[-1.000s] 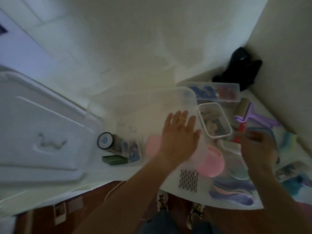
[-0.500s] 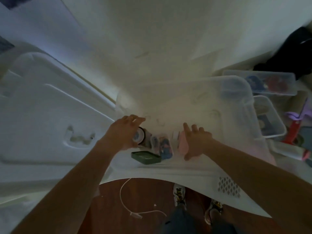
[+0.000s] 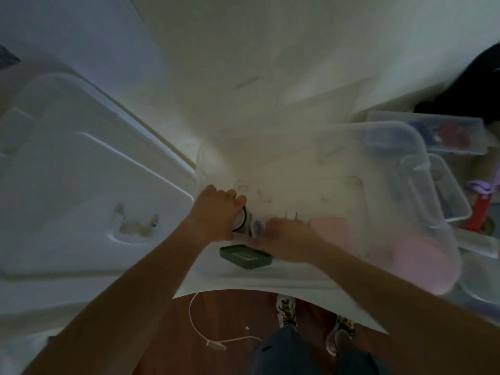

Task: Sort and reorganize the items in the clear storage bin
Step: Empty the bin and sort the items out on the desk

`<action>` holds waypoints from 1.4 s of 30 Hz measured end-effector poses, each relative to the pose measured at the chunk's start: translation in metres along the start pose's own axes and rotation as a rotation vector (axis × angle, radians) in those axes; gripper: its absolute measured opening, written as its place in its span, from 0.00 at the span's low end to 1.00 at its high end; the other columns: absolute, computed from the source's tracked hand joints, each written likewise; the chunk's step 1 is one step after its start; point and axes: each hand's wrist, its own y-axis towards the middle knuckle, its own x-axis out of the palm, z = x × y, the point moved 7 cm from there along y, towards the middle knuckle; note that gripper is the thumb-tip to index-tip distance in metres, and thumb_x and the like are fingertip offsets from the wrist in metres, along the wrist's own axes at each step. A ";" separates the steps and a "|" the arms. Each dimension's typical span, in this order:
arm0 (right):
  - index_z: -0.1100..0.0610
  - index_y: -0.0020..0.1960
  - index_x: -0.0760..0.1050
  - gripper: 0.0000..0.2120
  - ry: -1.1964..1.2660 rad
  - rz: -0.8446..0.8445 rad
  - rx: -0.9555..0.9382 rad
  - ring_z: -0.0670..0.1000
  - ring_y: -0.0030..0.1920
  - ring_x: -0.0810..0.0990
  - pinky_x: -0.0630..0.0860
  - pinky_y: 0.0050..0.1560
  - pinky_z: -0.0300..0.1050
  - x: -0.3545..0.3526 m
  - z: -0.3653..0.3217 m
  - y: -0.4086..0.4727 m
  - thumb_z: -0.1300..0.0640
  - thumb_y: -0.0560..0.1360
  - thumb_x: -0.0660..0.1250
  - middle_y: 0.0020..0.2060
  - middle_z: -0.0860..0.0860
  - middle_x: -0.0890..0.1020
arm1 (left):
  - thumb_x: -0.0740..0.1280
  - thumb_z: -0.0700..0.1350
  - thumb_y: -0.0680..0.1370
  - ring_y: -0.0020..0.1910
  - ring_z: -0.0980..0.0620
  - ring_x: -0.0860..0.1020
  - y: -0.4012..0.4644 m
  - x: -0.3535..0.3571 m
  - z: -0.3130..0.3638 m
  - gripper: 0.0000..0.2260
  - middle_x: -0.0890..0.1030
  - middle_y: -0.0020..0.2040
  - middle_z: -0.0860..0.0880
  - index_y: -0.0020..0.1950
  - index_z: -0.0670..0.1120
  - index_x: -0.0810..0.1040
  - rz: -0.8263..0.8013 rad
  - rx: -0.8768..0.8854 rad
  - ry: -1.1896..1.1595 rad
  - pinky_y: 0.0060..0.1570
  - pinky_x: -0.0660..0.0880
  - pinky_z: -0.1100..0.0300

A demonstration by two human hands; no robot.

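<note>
**What you are wearing**

Both your forearms are bare, with no sleeve in sight, and your left hand (image 3: 216,212) and right hand (image 3: 290,239) are uncovered. Below, you wear dark blue-grey trousers (image 3: 292,350). Your shoes (image 3: 286,311) are pale with a yellow-and-black pattern across the top; the blur hides finer detail.

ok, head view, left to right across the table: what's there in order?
large white bin lid → left hand on round black-rimmed container → right hand → pink flat piece → small clear rectangular tub → red tool
</note>
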 end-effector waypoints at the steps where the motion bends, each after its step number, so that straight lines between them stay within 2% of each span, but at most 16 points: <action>1: 0.53 0.49 0.75 0.30 0.002 -0.080 -0.006 0.55 0.54 0.77 0.75 0.50 0.47 0.019 -0.014 0.002 0.26 0.71 0.60 0.48 0.52 0.79 | 0.72 0.59 0.69 0.48 0.46 0.80 0.000 0.001 0.000 0.28 0.78 0.53 0.48 0.64 0.49 0.70 -0.003 0.000 0.000 0.50 0.70 0.54; 3: 0.56 0.62 0.73 0.36 -0.096 -0.130 -0.018 0.59 0.65 0.72 0.70 0.63 0.51 0.043 -0.028 0.007 0.27 0.69 0.62 0.59 0.55 0.77 | 0.72 0.59 0.69 0.49 0.46 0.80 0.001 0.003 0.000 0.29 0.78 0.54 0.48 0.65 0.49 0.69 -0.004 0.001 0.007 0.51 0.70 0.54; 4: 0.56 0.62 0.74 0.35 -0.136 -0.112 -0.023 0.59 0.63 0.73 0.69 0.65 0.52 0.042 -0.029 0.007 0.29 0.69 0.64 0.56 0.55 0.78 | 0.72 0.59 0.69 0.49 0.46 0.79 0.002 0.004 0.000 0.29 0.78 0.54 0.48 0.65 0.49 0.69 0.001 0.005 0.015 0.52 0.71 0.53; 7: 0.58 0.50 0.81 0.30 -0.006 -0.121 0.000 0.53 0.48 0.80 0.77 0.52 0.47 0.008 -0.017 -0.007 0.32 0.65 0.70 0.42 0.52 0.81 | 0.72 0.61 0.69 0.51 0.47 0.79 0.001 0.005 -0.001 0.31 0.78 0.55 0.48 0.67 0.50 0.69 0.005 0.009 0.005 0.52 0.72 0.54; 9: 0.57 0.48 0.82 0.24 0.218 -0.102 0.113 0.51 0.42 0.82 0.80 0.46 0.46 -0.028 0.016 -0.021 0.37 0.65 0.73 0.42 0.55 0.84 | 0.72 0.65 0.68 0.54 0.46 0.79 0.000 0.007 -0.002 0.36 0.77 0.59 0.48 0.70 0.50 0.67 0.002 0.006 -0.033 0.55 0.72 0.53; 12: 0.57 0.50 0.81 0.19 0.454 0.021 0.339 0.55 0.41 0.85 0.82 0.48 0.50 -0.080 0.091 -0.037 0.42 0.71 0.71 0.42 0.56 0.85 | 0.71 0.65 0.70 0.59 0.45 0.77 0.002 -0.004 0.003 0.39 0.76 0.63 0.47 0.74 0.51 0.64 0.032 -0.002 -0.157 0.60 0.73 0.51; 15: 0.58 0.54 0.78 0.21 0.464 0.046 0.429 0.57 0.46 0.85 0.83 0.51 0.53 -0.096 0.139 -0.036 0.40 0.76 0.67 0.47 0.57 0.84 | 0.69 0.61 0.73 0.60 0.45 0.76 0.013 -0.020 0.018 0.34 0.76 0.62 0.46 0.74 0.50 0.64 0.069 0.014 -0.225 0.61 0.71 0.52; 21: 0.61 0.56 0.74 0.23 0.105 0.111 0.474 0.55 0.40 0.81 0.83 0.43 0.52 -0.077 0.167 -0.015 0.41 0.80 0.56 0.42 0.55 0.79 | 0.64 0.59 0.78 0.56 0.43 0.79 0.048 0.001 0.046 0.24 0.80 0.58 0.42 0.67 0.44 0.72 -0.106 0.088 -0.153 0.56 0.71 0.53; 23: 0.61 0.61 0.71 0.23 0.007 0.180 0.461 0.57 0.45 0.79 0.78 0.46 0.49 -0.076 0.166 -0.012 0.42 0.80 0.55 0.48 0.57 0.79 | 0.67 0.54 0.78 0.56 0.42 0.79 0.054 0.008 0.053 0.23 0.81 0.58 0.43 0.68 0.45 0.71 -0.152 0.110 -0.081 0.57 0.71 0.53; 25: 0.58 0.67 0.66 0.24 0.005 0.207 0.441 0.60 0.53 0.75 0.74 0.53 0.50 -0.072 0.158 -0.010 0.42 0.79 0.57 0.59 0.60 0.75 | 0.73 0.51 0.74 0.58 0.43 0.79 0.057 0.018 0.063 0.34 0.80 0.60 0.44 0.76 0.49 0.62 -0.195 0.176 -0.007 0.61 0.69 0.51; 27: 0.51 0.72 0.60 0.34 -0.001 0.171 0.413 0.63 0.62 0.72 0.72 0.62 0.55 -0.064 0.144 -0.006 0.34 0.74 0.61 0.65 0.59 0.68 | 0.76 0.50 0.71 0.57 0.44 0.79 0.059 0.024 0.074 0.41 0.78 0.61 0.45 0.78 0.55 0.56 -0.199 0.255 0.063 0.58 0.70 0.52; 29: 0.46 0.74 0.56 0.46 -0.067 0.112 0.413 0.65 0.66 0.68 0.69 0.65 0.59 -0.054 0.131 -0.003 0.26 0.64 0.66 0.68 0.59 0.63 | 0.77 0.49 0.70 0.55 0.44 0.79 0.061 0.027 0.081 0.39 0.78 0.60 0.45 0.75 0.56 0.59 -0.181 0.276 0.090 0.54 0.70 0.52; 31: 0.46 0.74 0.57 0.52 -0.194 0.051 0.435 0.66 0.67 0.65 0.68 0.64 0.61 -0.041 0.126 0.002 0.24 0.58 0.69 0.67 0.59 0.62 | 0.78 0.53 0.67 0.55 0.44 0.79 0.066 0.030 0.077 0.38 0.78 0.58 0.46 0.72 0.55 0.63 -0.205 0.232 0.050 0.53 0.70 0.51; 34: 0.51 0.69 0.62 0.49 -0.318 0.047 0.501 0.66 0.63 0.66 0.72 0.57 0.63 -0.030 0.133 0.005 0.28 0.56 0.71 0.62 0.58 0.65 | 0.76 0.64 0.65 0.55 0.45 0.79 0.072 0.032 0.065 0.37 0.80 0.56 0.47 0.67 0.51 0.66 -0.207 0.104 -0.127 0.52 0.68 0.52; 38: 0.52 0.63 0.67 0.41 -0.365 0.041 0.466 0.60 0.57 0.72 0.69 0.58 0.55 -0.030 0.141 0.006 0.32 0.56 0.68 0.54 0.57 0.72 | 0.61 0.72 0.73 0.56 0.43 0.78 0.078 0.029 0.061 0.37 0.79 0.60 0.43 0.69 0.46 0.65 -0.047 -0.046 -0.180 0.54 0.70 0.51; 42: 0.52 0.64 0.67 0.38 -0.297 0.031 0.464 0.56 0.58 0.74 0.67 0.60 0.52 -0.034 0.149 0.002 0.31 0.61 0.66 0.55 0.54 0.75 | 0.71 0.71 0.66 0.59 0.42 0.76 0.081 0.031 0.071 0.47 0.72 0.66 0.42 0.75 0.47 0.58 -0.082 0.009 -0.157 0.56 0.71 0.49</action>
